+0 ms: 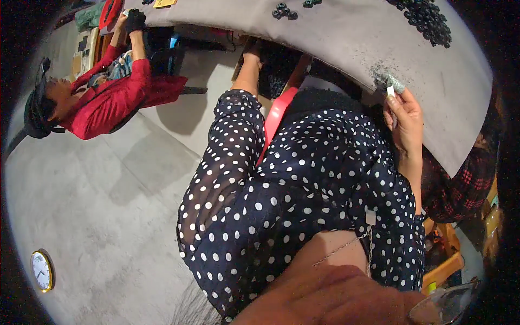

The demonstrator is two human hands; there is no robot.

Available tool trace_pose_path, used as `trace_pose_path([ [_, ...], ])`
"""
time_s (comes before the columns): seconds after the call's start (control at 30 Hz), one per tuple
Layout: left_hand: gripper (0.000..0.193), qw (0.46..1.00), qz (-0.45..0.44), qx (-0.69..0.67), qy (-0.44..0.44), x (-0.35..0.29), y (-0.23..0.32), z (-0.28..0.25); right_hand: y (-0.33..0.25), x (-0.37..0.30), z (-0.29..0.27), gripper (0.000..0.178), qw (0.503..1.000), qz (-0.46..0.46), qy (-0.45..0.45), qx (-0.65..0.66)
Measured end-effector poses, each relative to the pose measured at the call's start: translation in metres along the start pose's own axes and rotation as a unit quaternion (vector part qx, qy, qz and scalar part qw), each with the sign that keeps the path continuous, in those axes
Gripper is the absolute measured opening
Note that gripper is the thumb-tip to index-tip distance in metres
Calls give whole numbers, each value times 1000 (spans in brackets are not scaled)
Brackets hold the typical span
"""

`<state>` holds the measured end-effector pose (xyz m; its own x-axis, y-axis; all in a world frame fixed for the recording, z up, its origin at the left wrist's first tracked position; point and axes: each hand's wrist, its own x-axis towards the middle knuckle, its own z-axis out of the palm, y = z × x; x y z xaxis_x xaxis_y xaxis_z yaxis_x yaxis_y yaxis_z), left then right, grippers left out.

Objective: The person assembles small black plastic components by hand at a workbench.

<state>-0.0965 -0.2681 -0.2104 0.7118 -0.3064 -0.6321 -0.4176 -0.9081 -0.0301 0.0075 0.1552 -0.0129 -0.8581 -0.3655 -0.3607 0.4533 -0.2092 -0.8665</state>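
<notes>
My left hand (pixel 252 56) reaches down at the table's near edge, beside a dark container (pixel 277 70) holding small black pieces. Its fingers are mostly hidden in shadow. At the right, my right hand (pixel 406 116) is closed at the edge of the cloth-covered table (pixel 336 32), pinching a small flat white piece (pixel 390 91) between thumb and fingers. A greyish wrap (pixel 397 83) covers a fingertip of that hand. Black crumbs (pixel 379 69) lie scattered on the cloth just beyond it.
Many small black round parts (pixel 425 23) are heaped at the far right of the table, with a small cluster (pixel 284 11) farther left. A red curved rim (pixel 277 116) stands by my lap. A co-worker in red (pixel 116 103) sits at left; a plaid sleeve (pixel 457 187) shows at right.
</notes>
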Motion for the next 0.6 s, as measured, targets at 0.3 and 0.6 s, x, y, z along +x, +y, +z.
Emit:
trace_pose_path([
  [0.3,20,683,615,49,-392,97,-96,-86,3,4,-3,32,1000,1,-13,3],
  [0.6,13,224,970,-53,-84,-97,-144,-174,-1,1,0,32,1000,3,-20,4],
])
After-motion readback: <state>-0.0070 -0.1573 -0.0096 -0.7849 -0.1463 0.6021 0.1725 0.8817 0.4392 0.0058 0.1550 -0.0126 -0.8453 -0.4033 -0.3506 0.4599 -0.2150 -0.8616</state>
